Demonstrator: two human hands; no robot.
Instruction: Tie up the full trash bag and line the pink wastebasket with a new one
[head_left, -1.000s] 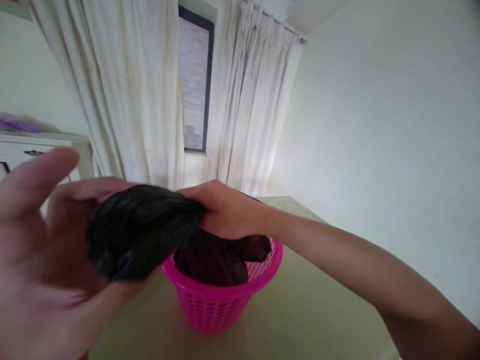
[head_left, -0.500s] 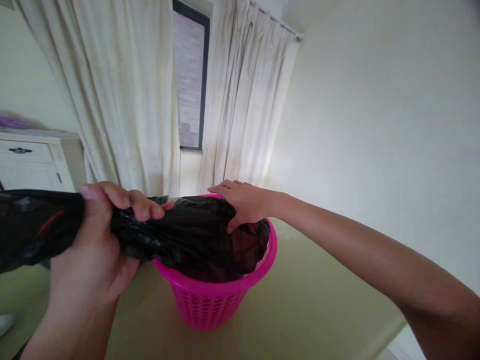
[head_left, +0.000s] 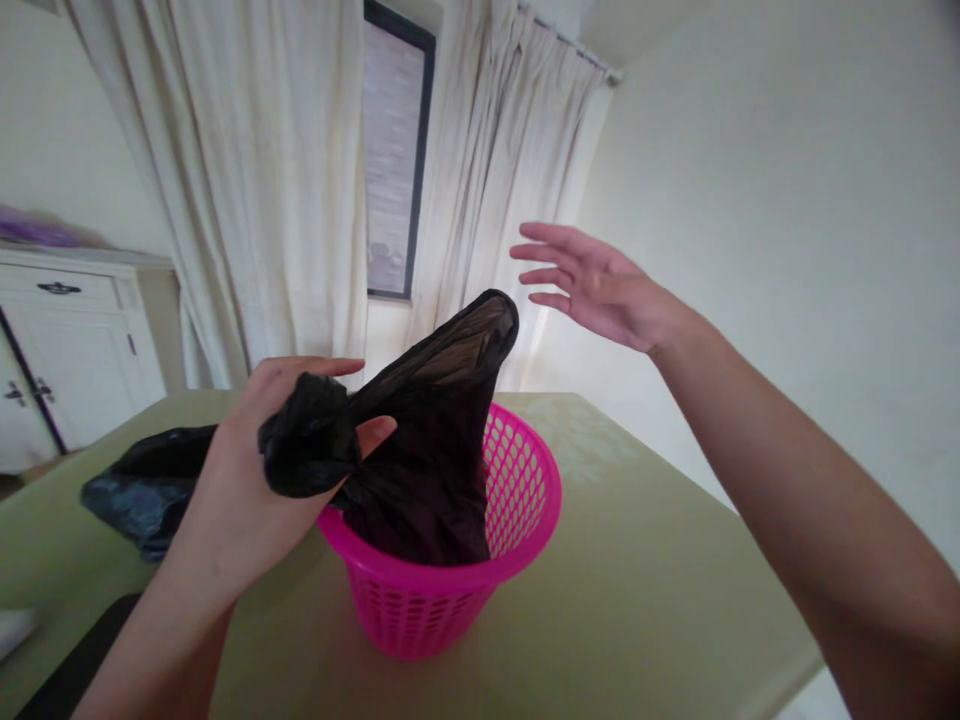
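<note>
A bright pink plastic basket [head_left: 442,578] with holes in its wall stands upright on the table. Inside it, and rising above its rim, is a black plastic bag [head_left: 427,480], with one folded edge sticking up at the far right. My left hand [head_left: 285,460] is closed round a bunched part of this bag at the basket's left rim, and a crumpled knob of it pokes out by the thumb. Above and to the right, my right hand [head_left: 592,285] hangs in the air with fingers spread, touching nothing.
The greenish table [head_left: 637,590] carries another dark plastic bundle [head_left: 150,490] behind my left forearm. A black object [head_left: 90,650] and something white [head_left: 13,630] lie at the left. A white cabinet [head_left: 90,340], curtains [head_left: 277,200] and a window [head_left: 394,150] stand behind.
My right hand has let go of the bag and lifted up and to the right. The bag's edge now stands up, baring the basket's right inner wall. My left hand has moved right.
</note>
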